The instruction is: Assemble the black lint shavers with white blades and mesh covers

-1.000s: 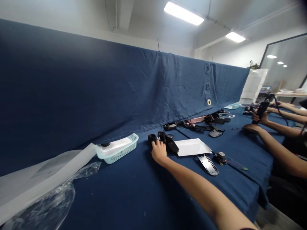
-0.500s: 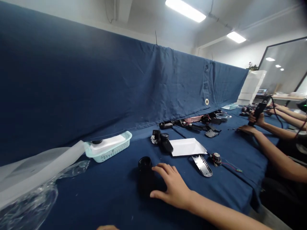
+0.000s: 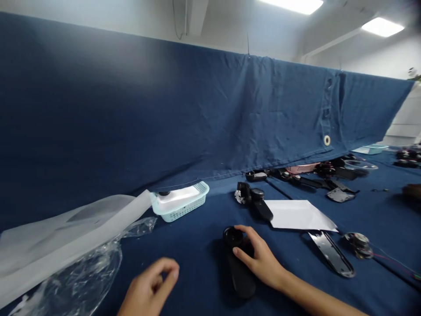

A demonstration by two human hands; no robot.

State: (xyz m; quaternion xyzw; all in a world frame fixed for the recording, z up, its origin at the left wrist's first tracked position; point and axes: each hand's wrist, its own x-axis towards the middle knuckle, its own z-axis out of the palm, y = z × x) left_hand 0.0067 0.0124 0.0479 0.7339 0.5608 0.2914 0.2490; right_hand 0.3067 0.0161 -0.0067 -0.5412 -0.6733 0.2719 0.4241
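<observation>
A long black plastic handle (image 3: 240, 275) with a round socket end lies on the blue-covered table, and my right hand (image 3: 259, 259) grips it near that end, fingers over the top. My left hand (image 3: 149, 285) hangs close to the near edge of the view, fingers loosely curled around nothing. It is a little to the left of the handle and not touching it. The handle's lower part shows below my right hand.
Beyond my hands are a black assembly (image 3: 253, 199), a white paper sheet (image 3: 299, 215), a slotted metal-and-black plate (image 3: 332, 254) and a small wired motor (image 3: 358, 245). Clear plastic film (image 3: 75, 259) and a pale green basket (image 3: 179, 202) lie left. A blue cloth curtain (image 3: 197, 109) stands behind. A co-worker's hand (image 3: 412, 192) shows far right.
My right hand has moved from the far black assembly onto the black handle and closed over it. My left hand has risen into view. The view has turned left.
</observation>
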